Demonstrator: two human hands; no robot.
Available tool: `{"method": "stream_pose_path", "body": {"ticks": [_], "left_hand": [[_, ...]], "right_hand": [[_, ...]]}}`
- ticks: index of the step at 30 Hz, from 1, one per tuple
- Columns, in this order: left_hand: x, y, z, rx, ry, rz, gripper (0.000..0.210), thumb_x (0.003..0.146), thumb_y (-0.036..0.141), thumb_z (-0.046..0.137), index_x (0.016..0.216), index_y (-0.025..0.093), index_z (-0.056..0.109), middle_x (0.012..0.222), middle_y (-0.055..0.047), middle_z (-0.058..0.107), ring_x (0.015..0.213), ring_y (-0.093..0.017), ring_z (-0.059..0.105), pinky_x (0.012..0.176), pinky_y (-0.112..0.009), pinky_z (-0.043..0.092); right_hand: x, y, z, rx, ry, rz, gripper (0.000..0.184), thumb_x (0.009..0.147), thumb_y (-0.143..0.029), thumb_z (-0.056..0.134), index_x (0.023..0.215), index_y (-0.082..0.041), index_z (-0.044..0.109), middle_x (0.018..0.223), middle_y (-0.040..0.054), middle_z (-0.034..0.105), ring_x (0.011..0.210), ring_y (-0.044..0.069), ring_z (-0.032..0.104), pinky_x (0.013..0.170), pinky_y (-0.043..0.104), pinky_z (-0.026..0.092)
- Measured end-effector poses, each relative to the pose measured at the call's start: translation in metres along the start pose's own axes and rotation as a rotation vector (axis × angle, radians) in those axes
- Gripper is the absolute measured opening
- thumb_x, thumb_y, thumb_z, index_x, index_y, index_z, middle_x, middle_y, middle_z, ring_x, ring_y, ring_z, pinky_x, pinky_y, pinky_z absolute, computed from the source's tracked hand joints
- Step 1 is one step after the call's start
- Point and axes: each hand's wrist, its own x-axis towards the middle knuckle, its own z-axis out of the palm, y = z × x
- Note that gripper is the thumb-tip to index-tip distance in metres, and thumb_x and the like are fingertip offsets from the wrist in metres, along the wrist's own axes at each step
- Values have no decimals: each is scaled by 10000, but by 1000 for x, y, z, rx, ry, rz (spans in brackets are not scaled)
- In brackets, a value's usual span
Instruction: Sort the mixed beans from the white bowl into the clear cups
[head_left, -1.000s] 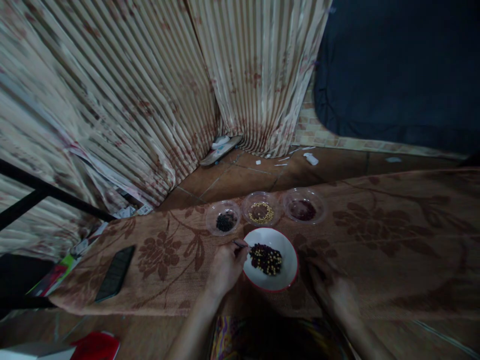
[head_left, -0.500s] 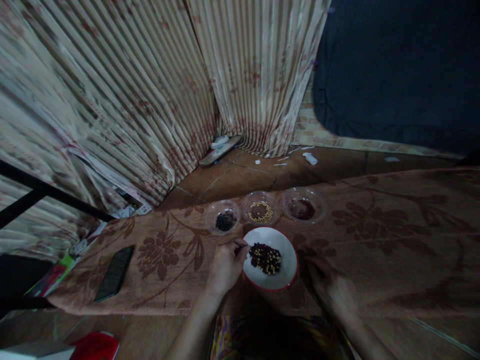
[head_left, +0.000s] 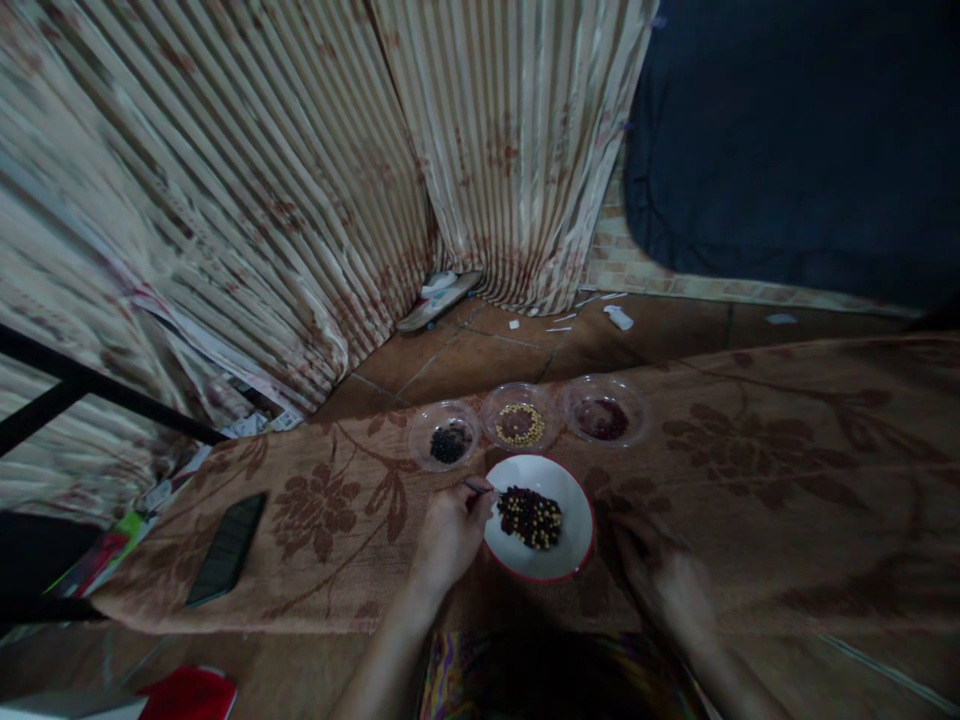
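Observation:
At the left rim of a white bowl with a red edge [head_left: 577, 545], my left hand [head_left: 454, 525] pinches slim tweezers [head_left: 477, 487], their tip over the bowl. Inside lies a heap of mixed dark and yellow beans [head_left: 530, 518]. My right hand [head_left: 660, 565] rests on the cloth right of the bowl, fingers loosely bent and apart, nothing visible in them; shadow hides part of it. Behind the bowl stand three clear plastic bowls: one with black beans [head_left: 448, 442], one with yellow beans or kernels [head_left: 520, 426], one with dark red beans [head_left: 606, 420].
A patterned brown cloth [head_left: 322, 580] covers the low table. A black phone [head_left: 227, 548] lies at the left. Beyond the far edge, a skateboard [head_left: 441, 302] and white scraps [head_left: 619, 317] lie on the tiled floor, near striped curtains [head_left: 517, 150]. A black metal frame [head_left: 82, 378] stands at left.
The tweezers in my left hand have tilted slightly, and their tip points a little more into the bowl. My right hand stays put. The view has shifted very slightly.

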Motion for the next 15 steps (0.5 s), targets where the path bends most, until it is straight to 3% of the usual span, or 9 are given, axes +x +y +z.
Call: {"method": "stream_pose_path", "body": {"ticks": [8, 13, 15], "left_hand": [[5, 17, -8, -211, 38, -42, 196, 816, 328, 623, 884, 153, 681, 764, -32, 713, 635, -164, 682, 559, -228, 511], [38, 16, -8, -281, 78, 4, 236, 826, 359, 607, 877, 141, 681, 729, -40, 716, 646, -165, 676, 575, -232, 516], [58, 16, -6, -226, 153, 84, 208, 829, 330, 597, 852, 143, 684, 738, -42, 718, 641, -156, 673, 611, -236, 523]], "right_hand": [[1, -3, -1, 6, 26, -2, 307, 916, -370, 404, 962, -250, 682, 1009, 36, 695, 857, 184, 671, 764, 297, 521], [0, -3, -1, 11, 7, -9, 288, 917, -343, 409, 982, -252, 675, 1034, 35, 691, 870, 184, 674, 761, 299, 528], [-1, -1, 0, 7, 11, -22, 286, 912, -329, 414, 1006, -254, 674, 1048, 37, 689, 880, 187, 674, 767, 301, 531]]}}
